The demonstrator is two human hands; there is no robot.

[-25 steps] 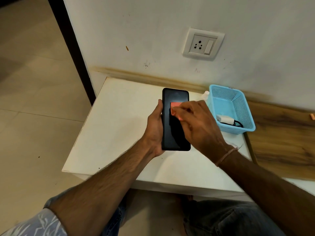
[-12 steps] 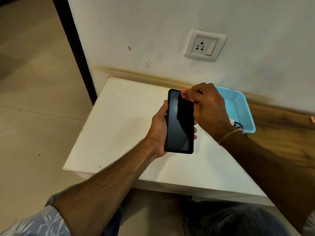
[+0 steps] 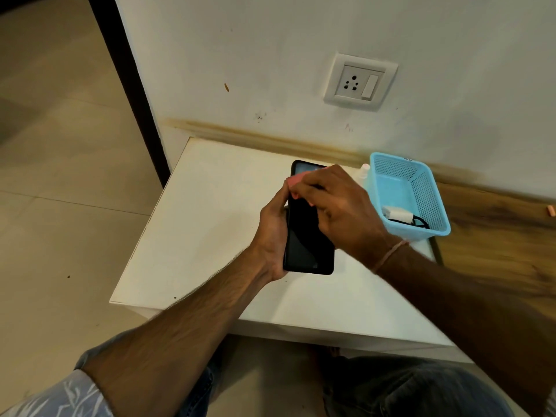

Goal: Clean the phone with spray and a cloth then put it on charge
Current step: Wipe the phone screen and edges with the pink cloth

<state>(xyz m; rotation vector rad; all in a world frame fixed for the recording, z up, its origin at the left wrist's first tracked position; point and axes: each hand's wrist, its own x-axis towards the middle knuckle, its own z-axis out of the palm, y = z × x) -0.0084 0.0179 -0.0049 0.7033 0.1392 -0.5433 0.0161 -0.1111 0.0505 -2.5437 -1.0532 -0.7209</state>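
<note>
The head view looks down on a low white table (image 3: 210,230) pushed against a stained white wall. The person's left hand (image 3: 272,233) grips a black phone (image 3: 307,236) by its left edge, fingers wrapped behind it and the thumb up along the side, so the phone hangs just above the tabletop with its dark screen facing up and its top end toward the wall. The right hand (image 3: 334,206) lies across the upper half of the screen, fingers curled down on a small pink cloth (image 3: 296,180) and pressing it against the glass near the top left corner; only a strip of the cloth shows past the fingertips. A thin thread bracelet (image 3: 391,254) circles the right wrist.

Just behind the right hand, the white top of a spray bottle (image 3: 364,171) peeks out, standing beside a light blue mesh basket (image 3: 424,191) at the table's back right corner. Inside the basket lies a white charger plug (image 3: 397,214) with a black cable (image 3: 419,222) coiled next to it. On the wall above, well apart from the phone, sits a white socket plate (image 3: 359,82) with a switch. A wood-grain surface (image 3: 496,236) runs off to the right of the table. A patterned sleeve (image 3: 60,395) shows at the lower left.
</note>
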